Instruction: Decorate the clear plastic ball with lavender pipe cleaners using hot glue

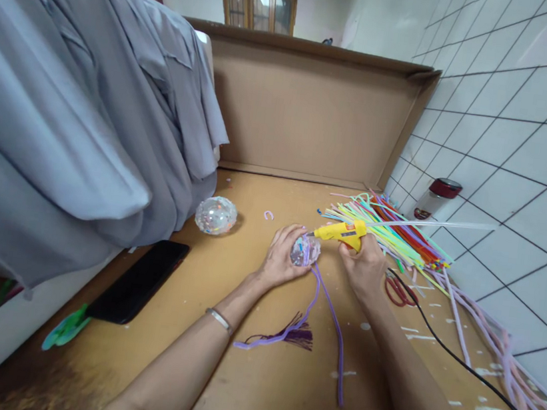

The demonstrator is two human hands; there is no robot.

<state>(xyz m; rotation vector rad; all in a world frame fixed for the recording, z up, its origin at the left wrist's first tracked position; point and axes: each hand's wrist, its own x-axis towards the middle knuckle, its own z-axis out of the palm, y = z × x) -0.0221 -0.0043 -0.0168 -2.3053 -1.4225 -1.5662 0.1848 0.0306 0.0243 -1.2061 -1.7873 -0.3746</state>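
In the middle of the table, my left hand (281,254) is closed around a clear faceted ball (301,254). Purple pipe cleaners (333,320) run along it and trail toward me over the tabletop. My right hand (364,264) grips a yellow glue gun (343,233), its nozzle at the upper edge of the ball; whether it touches I cannot tell. A long clear glue stick (432,223) juts from the gun's back. Below the ball lies a dark purple tassel (299,336) beside one pipe cleaner. Another clear bowl-like piece with coloured specks (216,215) rests to the left.
Bundled coloured pipe cleaners (396,231) lie at the right by the tiled wall, near a red-lidded jar (436,198). Red-handled scissors (400,292) and a black cord (460,357) are nearer. A black phone (140,281) lies left, below grey cloth (114,110). A cardboard panel (310,112) stands behind.
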